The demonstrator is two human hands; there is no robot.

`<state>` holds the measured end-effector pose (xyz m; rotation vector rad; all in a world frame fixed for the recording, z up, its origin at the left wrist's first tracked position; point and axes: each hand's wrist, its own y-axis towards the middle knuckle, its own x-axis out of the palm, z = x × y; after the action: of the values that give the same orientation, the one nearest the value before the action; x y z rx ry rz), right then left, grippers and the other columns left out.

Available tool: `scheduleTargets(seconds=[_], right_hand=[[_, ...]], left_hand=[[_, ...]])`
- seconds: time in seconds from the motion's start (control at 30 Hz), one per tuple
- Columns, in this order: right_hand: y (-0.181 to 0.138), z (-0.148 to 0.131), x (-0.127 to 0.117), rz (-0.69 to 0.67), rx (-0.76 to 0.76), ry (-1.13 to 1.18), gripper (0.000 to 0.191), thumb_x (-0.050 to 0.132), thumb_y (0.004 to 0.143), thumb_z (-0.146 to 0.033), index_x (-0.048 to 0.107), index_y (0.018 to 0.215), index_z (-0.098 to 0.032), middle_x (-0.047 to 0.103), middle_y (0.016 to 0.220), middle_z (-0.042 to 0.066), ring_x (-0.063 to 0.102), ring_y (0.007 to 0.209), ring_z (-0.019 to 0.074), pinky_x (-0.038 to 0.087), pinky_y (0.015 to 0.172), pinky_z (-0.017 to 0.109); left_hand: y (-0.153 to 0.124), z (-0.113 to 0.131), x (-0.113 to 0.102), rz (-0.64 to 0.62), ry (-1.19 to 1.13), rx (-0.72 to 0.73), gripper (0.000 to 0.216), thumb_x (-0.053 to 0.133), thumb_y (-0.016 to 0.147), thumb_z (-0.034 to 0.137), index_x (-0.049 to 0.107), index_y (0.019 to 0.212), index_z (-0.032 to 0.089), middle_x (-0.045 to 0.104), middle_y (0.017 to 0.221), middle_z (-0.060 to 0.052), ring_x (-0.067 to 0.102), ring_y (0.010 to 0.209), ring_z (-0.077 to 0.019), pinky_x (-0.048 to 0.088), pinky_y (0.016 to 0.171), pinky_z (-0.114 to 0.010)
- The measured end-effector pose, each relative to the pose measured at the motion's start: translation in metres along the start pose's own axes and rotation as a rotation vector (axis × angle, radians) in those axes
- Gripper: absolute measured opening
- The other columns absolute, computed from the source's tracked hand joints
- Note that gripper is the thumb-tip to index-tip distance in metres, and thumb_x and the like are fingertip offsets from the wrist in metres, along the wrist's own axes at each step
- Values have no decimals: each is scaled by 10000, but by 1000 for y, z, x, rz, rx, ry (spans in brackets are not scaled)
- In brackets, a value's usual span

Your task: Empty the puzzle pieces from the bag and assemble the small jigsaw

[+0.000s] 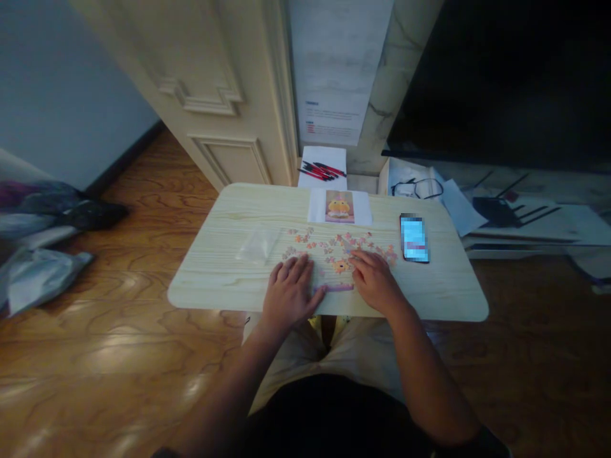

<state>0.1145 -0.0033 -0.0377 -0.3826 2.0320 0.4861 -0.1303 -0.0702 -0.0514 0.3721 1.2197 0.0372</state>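
Where fingers [296, 266] rest, knobbed puzzle pieces [328, 250] dot grained tabletop [214, 267].

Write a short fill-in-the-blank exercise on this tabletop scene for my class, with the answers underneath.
1. From the person's viewpoint, the phone lies to the ____ of the puzzle pieces.
2. The clear plastic bag lies on their ____ side.
3. The left hand's digit nearest the purple strip is the ____.
Answers: right; left; thumb.

Orange and pink puzzle pieces [328, 250] lie scattered
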Motion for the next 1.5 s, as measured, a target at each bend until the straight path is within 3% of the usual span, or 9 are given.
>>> scheduleTargets(seconds=[0.13, 0.27, 0.37, 0.73, 1.13, 1.33, 1.5], right_hand=[[-4, 7, -3, 5, 0, 23, 372, 479, 965, -132, 701, 1250, -222, 661, 1375, 82, 552, 1331, 235, 280, 1242, 512], [-4, 8, -1, 71, 53, 17, 415, 498, 956, -138, 674, 1321, -226, 642, 1378, 99, 565, 1290, 257, 383, 1176, 474], [0, 4, 2, 65, 36, 0, 416, 507, 963, -148, 666, 1339, -229, 632, 1385, 102, 556, 1288, 274, 390, 1167, 482], [6, 8, 6, 60, -49, 62, 360, 519, 953, -110, 709, 1243, -206, 680, 1311, 95, 580, 1265, 250, 355, 1205, 494], [-5, 11, 5, 125, -30, 89, 372, 532, 949, -109, 703, 1262, -213, 677, 1312, 98, 588, 1263, 249, 384, 1192, 492], [-8, 14, 8, 135, -10, 51, 377, 539, 940, -115, 703, 1268, -206, 684, 1301, 108, 585, 1262, 267, 400, 1177, 507], [-8, 15, 7, 153, -10, 62, 361, 542, 944, -124, 715, 1246, -219, 686, 1294, 98, 595, 1239, 260, 420, 1159, 494]], left_hand=[[17, 3, 1, 11, -2, 10, 613, 585, 948, 552, 525, 1464, 228, 513, 1557, -129, 455, 1428, -391, 327, 1190, -604], [31, 14, 3, -19, -60, 112, 555, 576, 958, 516, 563, 1429, 223, 576, 1488, -118, 516, 1350, -361, 378, 1150, -557], [35, 20, 5, -42, -86, 165, 539, 593, 950, 522, 593, 1404, 232, 628, 1421, -111, 553, 1284, -351, 404, 1113, -546], [39, -1, 1, -38, 33, 55, 559, 560, 965, 524, 588, 1418, 197, 582, 1488, -126, 517, 1333, -369, 390, 1114, -567], [32, 27, 9, -102, -135, 306, 445, 574, 970, 450, 645, 1354, 234, 668, 1365, -84, 582, 1183, -305, 430, 1028, -517], [32, 29, 13, -138, -150, 341, 425, 570, 968, 475, 679, 1306, 242, 682, 1343, -76, 586, 1178, -310, 417, 1029, -527], [32, 28, 13, -130, -179, 334, 486, 576, 964, 452, 612, 1405, 251, 620, 1446, -75, 565, 1246, -315, 418, 1043, -514]])
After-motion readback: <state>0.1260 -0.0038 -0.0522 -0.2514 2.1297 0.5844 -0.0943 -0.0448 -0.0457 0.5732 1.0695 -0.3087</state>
